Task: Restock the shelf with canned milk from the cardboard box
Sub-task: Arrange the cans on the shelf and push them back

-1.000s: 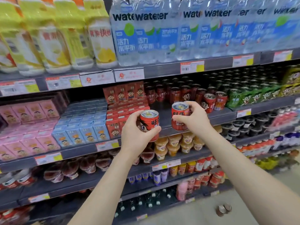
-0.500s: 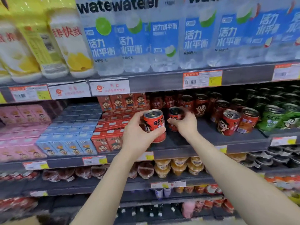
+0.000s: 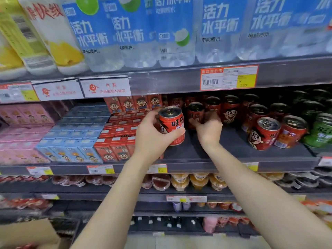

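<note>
The red milk can is being held upright over the dark shelf board, just beside the red cartons, with the left hand wrapping it from the left: thumb pressing across the front, fingers curling behind. A second can is standing deeper on the same board, and the right hand is gripping its lower body with thumb and curled fingers, the contact being blurred. Both forearms are reaching forward and upward; the cardboard box is sitting low left.
</note>
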The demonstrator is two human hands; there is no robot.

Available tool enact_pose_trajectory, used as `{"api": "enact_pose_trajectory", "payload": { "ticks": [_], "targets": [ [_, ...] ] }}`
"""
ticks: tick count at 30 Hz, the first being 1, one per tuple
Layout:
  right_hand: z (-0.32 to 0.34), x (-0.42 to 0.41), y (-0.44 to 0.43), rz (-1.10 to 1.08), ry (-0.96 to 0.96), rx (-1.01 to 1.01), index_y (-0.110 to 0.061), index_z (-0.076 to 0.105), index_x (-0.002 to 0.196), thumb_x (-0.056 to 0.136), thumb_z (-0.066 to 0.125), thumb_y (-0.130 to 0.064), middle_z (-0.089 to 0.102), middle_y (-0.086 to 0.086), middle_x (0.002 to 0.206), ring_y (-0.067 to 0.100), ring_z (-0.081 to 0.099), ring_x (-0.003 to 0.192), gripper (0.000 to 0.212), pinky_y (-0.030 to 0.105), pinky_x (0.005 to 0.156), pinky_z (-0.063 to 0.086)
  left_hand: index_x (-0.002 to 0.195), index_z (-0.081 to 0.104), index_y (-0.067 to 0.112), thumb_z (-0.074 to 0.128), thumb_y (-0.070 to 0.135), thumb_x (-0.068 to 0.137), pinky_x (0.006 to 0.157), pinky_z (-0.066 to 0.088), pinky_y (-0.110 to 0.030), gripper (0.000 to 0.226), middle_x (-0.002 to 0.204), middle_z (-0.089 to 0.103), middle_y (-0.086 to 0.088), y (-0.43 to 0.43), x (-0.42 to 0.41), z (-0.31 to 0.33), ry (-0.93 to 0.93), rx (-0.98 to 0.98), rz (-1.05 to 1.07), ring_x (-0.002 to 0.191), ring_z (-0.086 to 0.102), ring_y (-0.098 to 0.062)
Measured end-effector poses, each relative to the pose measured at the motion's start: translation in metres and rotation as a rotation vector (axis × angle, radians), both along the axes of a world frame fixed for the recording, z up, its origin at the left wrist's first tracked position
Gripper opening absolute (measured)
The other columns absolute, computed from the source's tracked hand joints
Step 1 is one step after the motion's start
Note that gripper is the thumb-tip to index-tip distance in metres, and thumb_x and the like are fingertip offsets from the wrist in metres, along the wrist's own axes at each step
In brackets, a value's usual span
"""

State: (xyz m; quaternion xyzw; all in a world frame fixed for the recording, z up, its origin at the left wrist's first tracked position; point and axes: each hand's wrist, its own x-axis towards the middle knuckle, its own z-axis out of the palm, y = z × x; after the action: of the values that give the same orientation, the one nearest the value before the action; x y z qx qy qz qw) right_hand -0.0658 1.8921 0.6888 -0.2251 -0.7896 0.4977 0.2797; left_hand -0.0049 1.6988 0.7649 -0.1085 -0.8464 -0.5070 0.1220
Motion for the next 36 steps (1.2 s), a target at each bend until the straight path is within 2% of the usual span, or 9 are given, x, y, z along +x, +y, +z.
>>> {"api": "enact_pose_trajectory", "payload": {
  "ticks": [5,15,20,22,25,27,29,32,36],
  "targets": [
    [0.005,-0.003,-0.003,-0.057,-0.026,0.031,-0.010,0.065,0.095,0.073,0.087,-0.042,0.069,0.007,0.090,0.033,0.067,0.086,0.044,0.036,0.071,0.049,0.113,0.054,0.045,0.096,0.030,0.068,0.074,0.041,0.004,0.063,0.101,0.063,0.031,0.002,-0.001,0.001,0.011,0.023,0.002,0.094,0.056,0.025],
    [0.006,-0.008,-0.002,-0.026,-0.092,0.098,-0.013,0.066,0.095,0.080,0.079,-0.046,0.072,0.008,0.092,0.034,0.069,0.089,0.039,0.035,0.074,0.051,0.121,0.055,0.041,0.094,0.037,0.068,0.073,0.043,0.002,0.065,0.105,0.063,0.029,0.008,-0.001,0.001,-0.001,0.026,-0.018,0.097,0.057,0.022],
    [0.018,-0.004,-0.006,-0.060,0.018,0.000,-0.010,0.068,0.094,0.087,0.071,-0.029,0.072,0.007,0.092,0.031,0.069,0.093,0.021,0.029,0.076,0.050,0.130,0.057,0.034,0.094,0.043,0.067,0.082,0.054,-0.018,0.074,0.110,0.067,0.019,0.010,-0.006,0.004,0.008,-0.012,-0.006,0.100,0.064,0.003],
    [0.035,0.006,-0.009,0.042,0.110,-0.118,-0.011,0.070,0.092,0.089,0.071,-0.029,0.072,0.002,0.087,0.027,0.070,0.093,0.018,0.026,0.077,0.048,0.131,0.058,0.033,0.094,0.048,0.065,0.087,0.059,-0.030,0.076,0.112,0.070,0.016,0.010,-0.011,0.004,0.025,-0.033,0.013,0.101,0.066,-0.001],
    [0.060,0.027,-0.013,0.506,0.125,-0.376,-0.017,0.074,0.102,0.084,0.073,-0.045,0.077,0.002,0.096,0.023,0.073,0.098,0.033,0.042,0.089,0.059,0.128,0.061,0.033,0.089,0.056,0.062,0.091,0.059,-0.037,0.076,0.115,0.073,0.013,0.014,-0.018,0.004,0.070,-0.087,0.041,0.103,0.069,-0.008],
    [0.068,0.038,-0.015,0.701,0.047,-0.243,-0.022,0.072,0.115,0.076,0.080,-0.049,0.076,-0.004,0.108,0.012,0.071,0.103,0.048,0.035,0.092,0.057,0.128,0.061,0.032,0.087,0.053,0.065,0.089,0.059,-0.037,0.071,0.112,0.074,0.010,0.016,-0.021,0.003,0.083,-0.115,0.057,0.102,0.070,-0.012],
    [0.071,0.042,-0.019,0.671,0.013,-0.070,-0.024,0.069,0.121,0.069,0.087,-0.045,0.073,-0.009,0.112,0.005,0.068,0.104,0.059,0.028,0.092,0.055,0.130,0.060,0.028,0.085,0.044,0.069,0.086,0.060,-0.036,0.068,0.111,0.074,0.007,0.018,-0.025,0.001,0.086,-0.149,0.056,0.101,0.070,-0.014],
    [0.066,0.033,-0.022,0.552,0.036,-0.120,-0.022,0.071,0.114,0.063,0.092,-0.037,0.075,-0.007,0.106,0.007,0.070,0.098,0.057,0.034,0.090,0.058,0.136,0.058,0.025,0.086,0.035,0.069,0.081,0.056,-0.026,0.074,0.113,0.073,0.006,0.018,-0.030,0.000,0.037,-0.186,-0.021,0.102,0.070,-0.014],
    [0.049,0.017,-0.029,0.404,0.007,-0.057,-0.024,0.073,0.104,0.063,0.089,-0.036,0.075,-0.008,0.101,0.010,0.070,0.095,0.046,0.034,0.088,0.058,0.135,0.053,0.031,0.081,0.054,0.064,0.090,0.056,-0.040,0.079,0.118,0.069,0.003,0.009,-0.034,0.004,0.057,-0.404,-0.067,0.110,0.066,-0.023]
  ]
}}
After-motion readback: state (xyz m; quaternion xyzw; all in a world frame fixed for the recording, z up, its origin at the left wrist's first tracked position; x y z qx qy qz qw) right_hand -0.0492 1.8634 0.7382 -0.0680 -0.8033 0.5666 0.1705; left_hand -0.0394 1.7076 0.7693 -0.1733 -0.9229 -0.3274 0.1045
